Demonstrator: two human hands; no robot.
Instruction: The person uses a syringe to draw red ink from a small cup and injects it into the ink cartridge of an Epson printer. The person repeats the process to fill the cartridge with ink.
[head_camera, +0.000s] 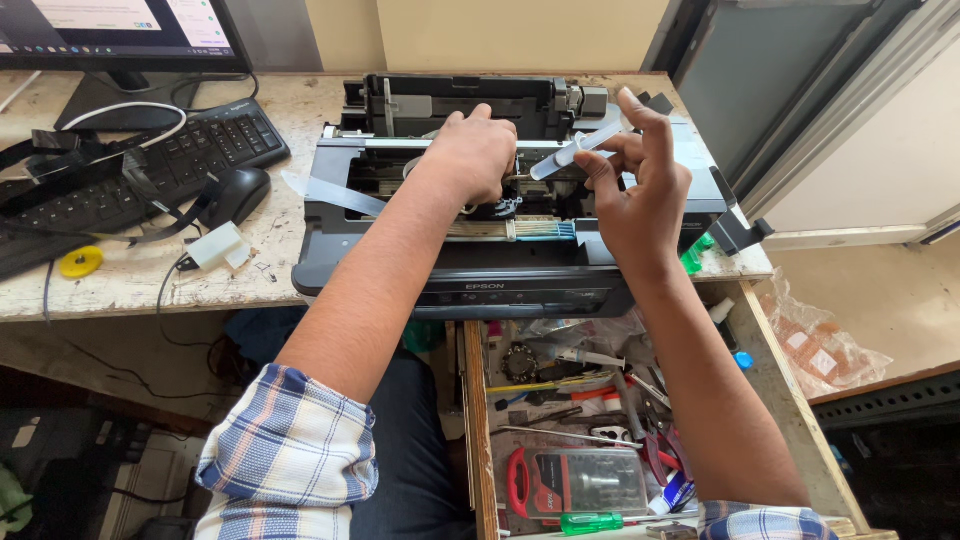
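A black printer (470, 285) with its cover off sits on the worn white desk (130, 290). My left hand (470, 155) reaches into the open mechanism, fingers curled down over a part near the middle; what it grips is hidden. My right hand (635, 185) holds a clear plastic syringe (575, 152) above the printer's right side, its tip pointing left toward my left hand. A flat ribbon cable (515, 230) lies across the printer's inside, just below both hands.
A black keyboard (190, 150), mouse (238, 190), tangled cables, a yellow tape roll (80, 262) and a small white adapter (215, 247) lie left of the printer. A monitor (120, 30) stands at the back left. An open drawer (575, 430) of tools sits below.
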